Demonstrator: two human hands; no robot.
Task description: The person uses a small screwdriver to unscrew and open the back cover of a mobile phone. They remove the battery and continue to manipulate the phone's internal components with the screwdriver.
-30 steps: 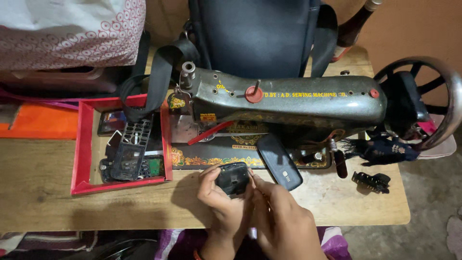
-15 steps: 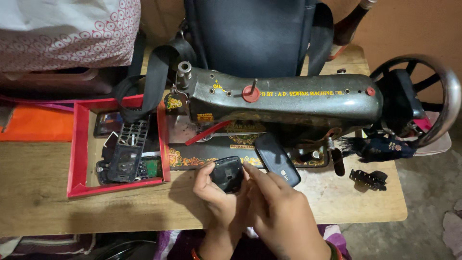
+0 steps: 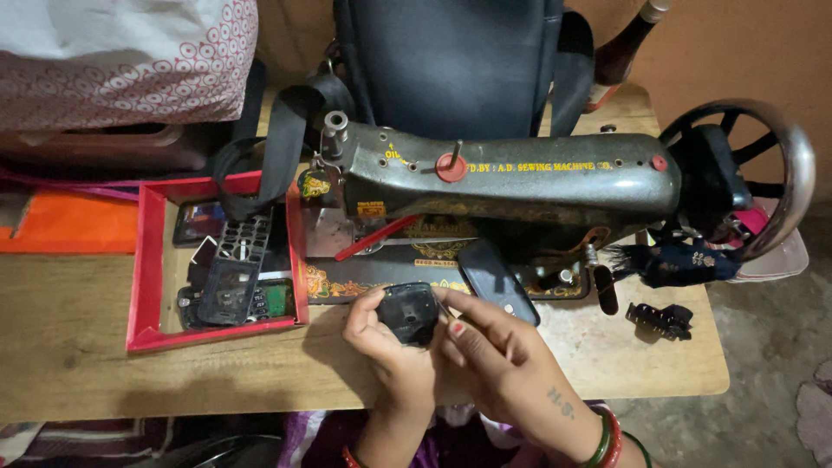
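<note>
Leftmost, red tray [image 3: 143, 260] w/ phone parts. Centre front, left hand [image 3: 386, 342] grips a small black device [image 3: 409, 313] just above the table edge; right hand [image 3: 494, 360] pinches a thin tool at its right side. Looks like a prying step; next likely needs steady leverage. Behind, sewing machine [image 3: 520, 178].

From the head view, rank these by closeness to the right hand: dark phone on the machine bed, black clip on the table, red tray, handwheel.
From the right hand:
1. Dark phone, just above it.
2. Black clip, to its right.
3. Red tray, far left.
4. Handwheel, upper right corner.
</note>
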